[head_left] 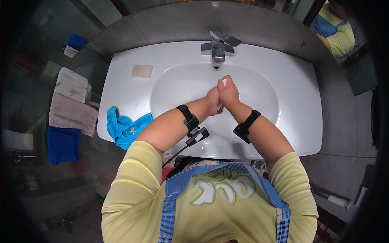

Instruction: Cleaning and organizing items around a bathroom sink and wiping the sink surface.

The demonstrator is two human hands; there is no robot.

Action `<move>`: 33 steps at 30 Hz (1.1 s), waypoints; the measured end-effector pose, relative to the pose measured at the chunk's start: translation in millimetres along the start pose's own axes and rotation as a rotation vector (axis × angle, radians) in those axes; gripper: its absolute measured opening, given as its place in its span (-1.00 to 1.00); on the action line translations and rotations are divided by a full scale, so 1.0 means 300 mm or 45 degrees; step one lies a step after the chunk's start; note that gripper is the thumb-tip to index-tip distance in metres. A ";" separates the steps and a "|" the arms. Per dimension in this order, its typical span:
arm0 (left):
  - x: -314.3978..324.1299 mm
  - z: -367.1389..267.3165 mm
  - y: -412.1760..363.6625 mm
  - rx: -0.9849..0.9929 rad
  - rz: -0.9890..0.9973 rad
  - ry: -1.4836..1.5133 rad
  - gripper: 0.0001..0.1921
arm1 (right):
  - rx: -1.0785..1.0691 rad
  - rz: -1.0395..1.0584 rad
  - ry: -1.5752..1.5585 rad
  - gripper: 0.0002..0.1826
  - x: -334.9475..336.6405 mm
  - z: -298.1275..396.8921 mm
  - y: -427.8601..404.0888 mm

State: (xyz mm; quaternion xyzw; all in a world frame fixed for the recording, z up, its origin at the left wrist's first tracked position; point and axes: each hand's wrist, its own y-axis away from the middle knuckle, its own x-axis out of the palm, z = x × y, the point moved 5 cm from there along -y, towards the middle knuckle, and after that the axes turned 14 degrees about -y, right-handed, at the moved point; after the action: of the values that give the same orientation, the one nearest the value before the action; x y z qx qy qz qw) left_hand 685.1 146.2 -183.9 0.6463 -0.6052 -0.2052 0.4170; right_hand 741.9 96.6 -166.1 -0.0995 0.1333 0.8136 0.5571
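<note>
Over the white ceramic washbasin, my left hand and my right hand are pressed together. Between them they grip a small white object, perhaps a sponge or a bar of soap. Only its ends show, one by the right thumb and one below the palms; the fingers hide the rest. Beyond my hands, the chrome faucet stands at the basin's back, with its flat lever turned to the right. I see no water running from the spout.
A pale rectangular sponge or soap bar lies on the left rim. A bright blue cloth hangs over the front left corner. Farther left hang a white towel, a pinkish towel and a dark blue towel. A mirror reflects a person.
</note>
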 end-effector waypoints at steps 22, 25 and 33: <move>-0.030 0.048 -0.054 -0.198 0.091 -0.071 -0.66 | -0.113 -0.015 0.171 -0.65 0.031 -0.053 -0.017; -0.034 0.054 -0.054 -0.204 0.093 -0.070 -0.67 | -0.111 -0.022 0.158 -0.66 0.033 -0.052 -0.012; -0.036 0.054 -0.056 -0.154 0.096 -0.126 -0.71 | -0.098 0.000 0.188 -0.64 0.032 -0.057 -0.013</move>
State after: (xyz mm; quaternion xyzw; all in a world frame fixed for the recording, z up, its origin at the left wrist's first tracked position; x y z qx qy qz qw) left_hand 680.9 150.6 -208.8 0.5856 -0.6355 -0.2574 0.4324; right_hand 742.4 100.9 -185.8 -0.1804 0.1425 0.8085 0.5416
